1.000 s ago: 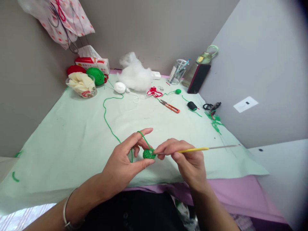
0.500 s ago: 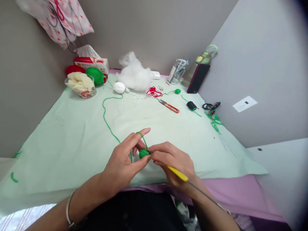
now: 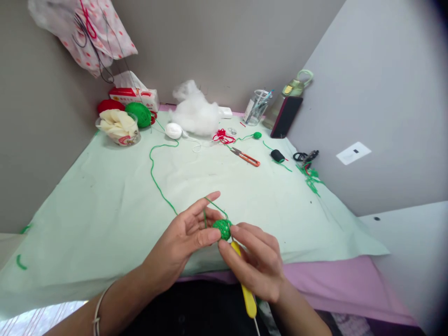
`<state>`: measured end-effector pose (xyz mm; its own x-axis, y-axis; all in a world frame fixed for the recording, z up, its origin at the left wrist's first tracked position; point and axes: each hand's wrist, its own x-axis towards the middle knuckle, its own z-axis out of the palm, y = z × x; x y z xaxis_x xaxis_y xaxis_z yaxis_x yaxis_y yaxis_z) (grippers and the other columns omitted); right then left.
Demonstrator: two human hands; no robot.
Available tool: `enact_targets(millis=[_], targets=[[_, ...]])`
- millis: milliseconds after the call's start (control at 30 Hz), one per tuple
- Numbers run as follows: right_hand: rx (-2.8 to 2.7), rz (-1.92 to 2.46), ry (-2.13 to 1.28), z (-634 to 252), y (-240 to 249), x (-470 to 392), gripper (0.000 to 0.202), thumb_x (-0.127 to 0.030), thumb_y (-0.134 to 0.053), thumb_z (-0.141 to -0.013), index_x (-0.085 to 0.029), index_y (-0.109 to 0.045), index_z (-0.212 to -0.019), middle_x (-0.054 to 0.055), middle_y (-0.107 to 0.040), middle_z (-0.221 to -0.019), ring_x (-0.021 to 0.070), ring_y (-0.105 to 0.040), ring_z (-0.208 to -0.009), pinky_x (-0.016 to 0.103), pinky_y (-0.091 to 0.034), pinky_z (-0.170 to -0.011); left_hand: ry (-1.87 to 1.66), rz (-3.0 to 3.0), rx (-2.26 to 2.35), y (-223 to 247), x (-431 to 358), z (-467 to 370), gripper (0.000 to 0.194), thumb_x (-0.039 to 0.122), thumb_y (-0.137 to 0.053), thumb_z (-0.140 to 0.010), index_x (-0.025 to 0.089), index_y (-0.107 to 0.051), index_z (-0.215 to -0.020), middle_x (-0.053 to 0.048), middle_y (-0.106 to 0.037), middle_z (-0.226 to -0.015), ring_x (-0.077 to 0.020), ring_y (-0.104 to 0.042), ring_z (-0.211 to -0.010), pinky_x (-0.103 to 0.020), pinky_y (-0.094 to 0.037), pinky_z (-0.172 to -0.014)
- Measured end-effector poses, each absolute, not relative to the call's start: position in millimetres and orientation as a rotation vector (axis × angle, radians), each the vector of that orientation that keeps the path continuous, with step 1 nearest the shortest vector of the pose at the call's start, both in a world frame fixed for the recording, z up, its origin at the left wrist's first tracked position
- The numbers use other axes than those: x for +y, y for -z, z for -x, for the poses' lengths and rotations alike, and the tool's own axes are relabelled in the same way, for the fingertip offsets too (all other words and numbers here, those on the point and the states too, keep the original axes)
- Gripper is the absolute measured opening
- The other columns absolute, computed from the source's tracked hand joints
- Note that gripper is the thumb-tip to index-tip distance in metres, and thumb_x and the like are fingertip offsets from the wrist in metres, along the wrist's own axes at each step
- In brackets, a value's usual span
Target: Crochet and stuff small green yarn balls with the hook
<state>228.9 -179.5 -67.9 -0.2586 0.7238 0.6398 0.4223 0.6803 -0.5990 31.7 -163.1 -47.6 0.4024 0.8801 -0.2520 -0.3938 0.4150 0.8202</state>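
The left hand (image 3: 178, 240) pinches a small round green crocheted piece (image 3: 221, 228) between its thumb and fingers, its index finger raised with green yarn (image 3: 154, 173) looped over it. The right hand (image 3: 266, 267) grips a yellow-handled hook (image 3: 249, 302), its fingertips touching the near right side of the piece, so that the piece sits between both hands, just above the surface (image 3: 105, 200). The hook's handle slants back under the right hand toward the body; how its tip sits in the stitches is too small to tell. From the left hand the yarn winds away toward a white yarn ball (image 3: 173, 130). Straight beyond the hands lie orange-handled snips (image 3: 249, 159); farther off and right of them rests a black spool (image 3: 277, 156).
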Motion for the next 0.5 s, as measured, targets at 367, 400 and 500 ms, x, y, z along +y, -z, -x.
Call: enact_targets(millis=[367,400,500], targets=[[-1.503,0.684,-0.516,-207.5,76.3,-170.9,0.028,-0.023,-0.057,-0.103,-0.034,-0.077,-0.118,0.007,-0.079,-0.105,0.0214,-0.075,-0.087,0.035,-0.062,-0.065,-0.839,-0.569,0.601,47.5,-152.5,-32.7,0.087,0.021,-0.092,-0.068,0.029,-0.056,-0.147,0.000,-0.064,-0.104,-0.0142,-0.058,-0.096,-0.026,-0.044,-0.092],[-1.476,0.668,-0.557,-206.7,74.2,-171.1,0.026,-0.024,-0.057,-0.103,-0.032,-0.078,-0.116,0.007,-0.079,-0.103,0.0209,-0.075,-0.086,0.034,-0.062,-0.065,-0.846,-0.581,0.610,47.4,-152.4,-32.1,0.088,0.021,-0.093,-0.067,0.029,-0.055,-0.147,0.000,-0.064,-0.103,-0.0141,-0.058,-0.095,-0.026,-0.044,-0.089],[-1.488,0.635,-0.619,-210.4,68.0,-171.7,0.024,-0.020,-0.060,-0.101,-0.027,-0.079,-0.113,0.009,-0.079,-0.104,0.0202,-0.075,-0.088,0.033,-0.062,-0.068,-0.874,-0.641,0.637,47.6,-151.7,-28.9,0.087,0.019,-0.092,-0.067,0.031,-0.057,-0.146,0.001,-0.062,-0.100,-0.0124,-0.056,-0.089,-0.025,-0.044,-0.083]])
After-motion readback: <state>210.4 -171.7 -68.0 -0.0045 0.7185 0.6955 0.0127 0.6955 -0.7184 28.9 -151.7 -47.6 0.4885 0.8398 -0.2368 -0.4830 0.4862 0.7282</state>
